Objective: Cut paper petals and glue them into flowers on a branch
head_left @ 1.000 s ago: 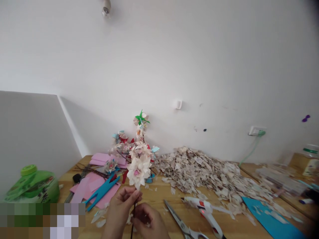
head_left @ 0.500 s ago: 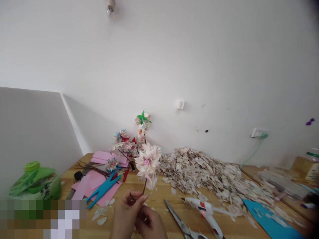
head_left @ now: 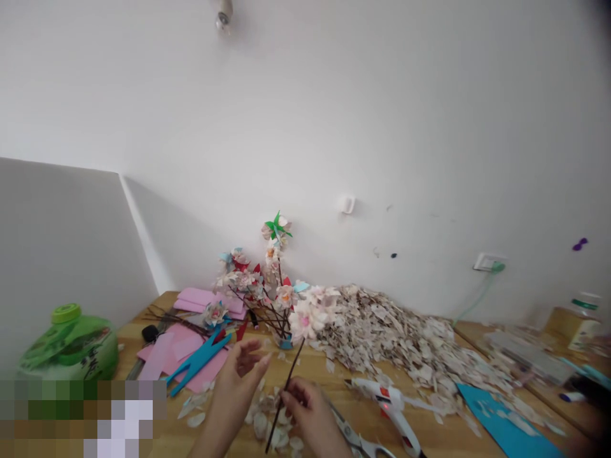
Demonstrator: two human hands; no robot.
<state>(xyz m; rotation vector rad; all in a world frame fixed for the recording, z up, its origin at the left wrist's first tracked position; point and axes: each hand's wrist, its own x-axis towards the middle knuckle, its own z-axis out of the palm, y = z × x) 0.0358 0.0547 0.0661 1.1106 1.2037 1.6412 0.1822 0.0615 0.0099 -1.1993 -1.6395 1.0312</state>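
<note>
My right hand (head_left: 310, 410) pinches the thin dark stem (head_left: 285, 391) of a handmade flower. The pale pink bloom (head_left: 308, 315), with a brighter pink centre, tops the stem, which leans to the right. Beside it on the left, my left hand (head_left: 244, 375) is off the stem, fingers curved and apart, holding nothing. Under the hands lie loose pale petals (head_left: 267, 423) on the wooden table. Partly behind my right wrist are metal scissors (head_left: 356, 436).
A white glue gun (head_left: 389, 401) with a red light lies right of the scissors. Behind spreads a large petal heap (head_left: 382, 331). More flowers (head_left: 248, 277) stand at the wall. Pink paper (head_left: 176, 353), blue cut sheet (head_left: 200, 362) and a green container (head_left: 71, 346) are left; a blue sheet (head_left: 501, 420) is right.
My left hand has let go of the stem and moved left. The flower has shifted right and tilted in my right hand, uncovering the flowers behind and the petals below.
</note>
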